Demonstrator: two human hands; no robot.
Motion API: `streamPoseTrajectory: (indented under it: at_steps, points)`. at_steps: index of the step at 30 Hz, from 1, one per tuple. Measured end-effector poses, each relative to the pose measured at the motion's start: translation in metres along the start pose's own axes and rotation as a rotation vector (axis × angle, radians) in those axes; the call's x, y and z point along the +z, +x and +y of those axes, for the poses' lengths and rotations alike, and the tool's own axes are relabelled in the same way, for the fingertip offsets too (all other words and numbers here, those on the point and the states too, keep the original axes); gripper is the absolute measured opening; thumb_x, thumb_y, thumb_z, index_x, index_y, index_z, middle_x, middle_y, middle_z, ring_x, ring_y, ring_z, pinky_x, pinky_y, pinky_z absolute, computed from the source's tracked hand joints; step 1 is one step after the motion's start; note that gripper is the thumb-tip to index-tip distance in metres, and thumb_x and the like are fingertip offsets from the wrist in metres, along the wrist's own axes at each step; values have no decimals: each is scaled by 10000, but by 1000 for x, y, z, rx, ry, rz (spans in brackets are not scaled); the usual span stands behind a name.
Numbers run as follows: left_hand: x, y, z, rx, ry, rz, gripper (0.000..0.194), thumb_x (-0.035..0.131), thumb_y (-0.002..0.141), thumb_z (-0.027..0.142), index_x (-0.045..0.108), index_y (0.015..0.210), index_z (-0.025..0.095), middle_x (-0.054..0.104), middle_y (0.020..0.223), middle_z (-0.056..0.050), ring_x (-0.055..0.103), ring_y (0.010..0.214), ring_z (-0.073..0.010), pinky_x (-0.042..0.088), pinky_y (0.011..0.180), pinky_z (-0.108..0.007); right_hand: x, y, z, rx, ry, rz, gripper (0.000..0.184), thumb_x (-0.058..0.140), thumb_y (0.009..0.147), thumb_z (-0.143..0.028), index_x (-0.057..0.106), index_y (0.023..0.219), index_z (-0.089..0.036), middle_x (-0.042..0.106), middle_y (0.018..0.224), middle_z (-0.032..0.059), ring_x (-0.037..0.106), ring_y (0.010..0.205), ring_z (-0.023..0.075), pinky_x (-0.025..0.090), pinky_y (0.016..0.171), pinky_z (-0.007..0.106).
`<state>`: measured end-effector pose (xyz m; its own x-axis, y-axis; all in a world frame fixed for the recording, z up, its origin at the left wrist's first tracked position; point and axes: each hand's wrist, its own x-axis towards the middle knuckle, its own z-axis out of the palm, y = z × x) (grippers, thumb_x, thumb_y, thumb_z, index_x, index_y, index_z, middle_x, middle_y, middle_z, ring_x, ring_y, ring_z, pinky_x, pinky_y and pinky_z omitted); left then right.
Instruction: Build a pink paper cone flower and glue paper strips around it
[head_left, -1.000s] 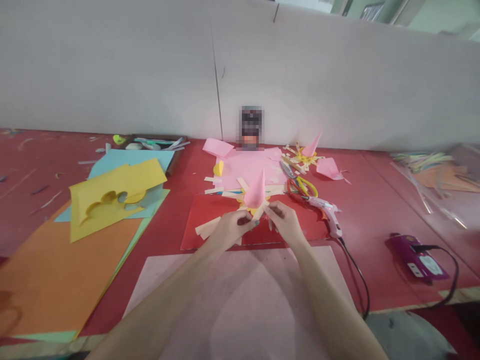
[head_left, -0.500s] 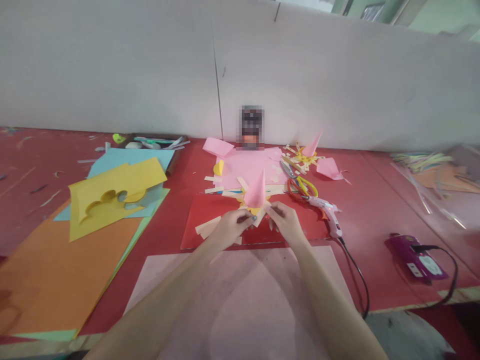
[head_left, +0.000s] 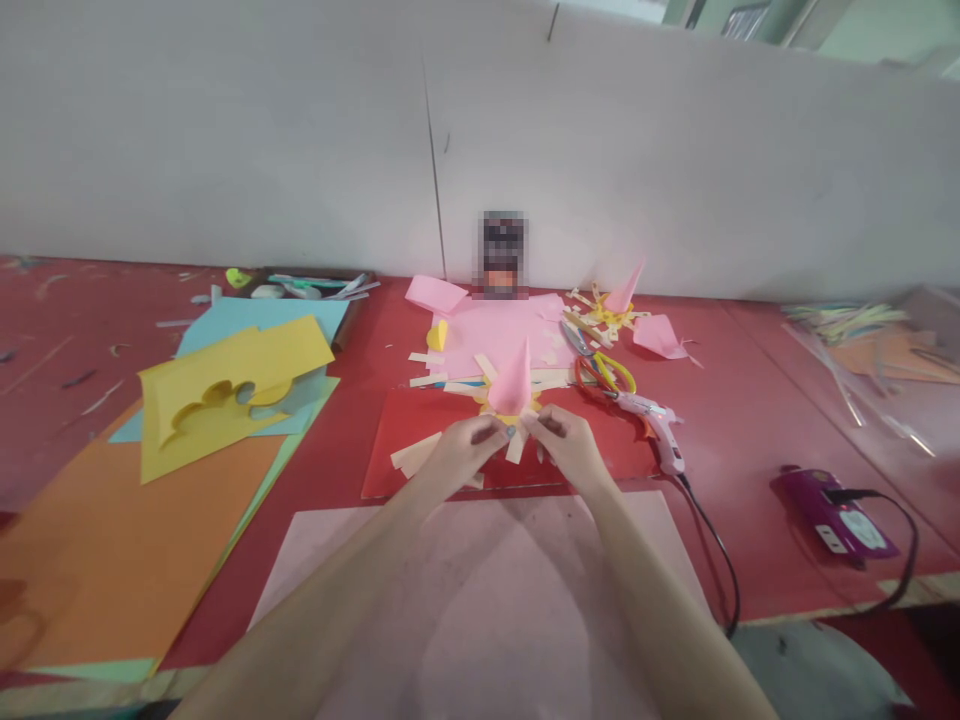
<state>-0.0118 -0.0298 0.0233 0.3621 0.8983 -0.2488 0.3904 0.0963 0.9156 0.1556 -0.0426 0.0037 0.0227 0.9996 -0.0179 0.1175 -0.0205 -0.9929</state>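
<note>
A pink paper cone [head_left: 511,385] stands on a yellow paper base with several cream paper strips spread out around it. The near strip [head_left: 514,448] points down toward me between my hands. My left hand [head_left: 469,448] is closed in a pinch at this strip's left edge. From the other side, my right hand [head_left: 568,445] pinches the strip near the yellow base. The fingers partly cover the base and where the strip meets it. Under the work lies a red board [head_left: 405,420], with loose cream strips [head_left: 417,455] on its left part.
Right of the work are scissors [head_left: 619,370] and a pink glue gun [head_left: 651,418], corded toward a purple power box [head_left: 838,515]. Behind stands a second pink cone [head_left: 625,290]. Yellow cut paper [head_left: 225,400] and orange sheets [head_left: 150,530] lie left.
The near strip has turned from slanting right to pointing more nearly straight toward me. My right hand has shifted slightly left, closer to my left hand.
</note>
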Motion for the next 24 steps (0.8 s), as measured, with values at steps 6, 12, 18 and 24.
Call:
streamPoseTrajectory:
  at_steps: [6,12,18,24]
  points:
    - [-3,6,-4,157,174,111,231,492,772,384,609,708,196,624,737,7,552,710,-148,423,654,-256,-3,5,1,32,439,96,289,562,757,-477,601,792,-193,638,790,28,606,692,137,518,617,259]
    - [-12,11,-11,119,312,165,177,499,763,339,612,730,207,635,759,7,550,693,-149,397,632,-254,-19,10,2,89,686,151,259,544,772,-455,600,780,-202,649,901,44,607,925,183,494,856,361]
    - [-12,10,-13,192,526,189,161,515,762,310,605,676,208,580,710,-4,517,676,-152,354,584,-253,-22,9,1,80,647,194,257,558,758,-450,596,790,-198,657,901,58,611,925,198,495,854,378]
    - [-13,10,-14,179,571,190,182,545,767,357,578,684,199,561,704,-3,518,676,-154,362,579,-259,-27,9,-1,36,562,282,254,572,741,-436,586,809,-191,646,868,50,619,820,175,503,762,345]
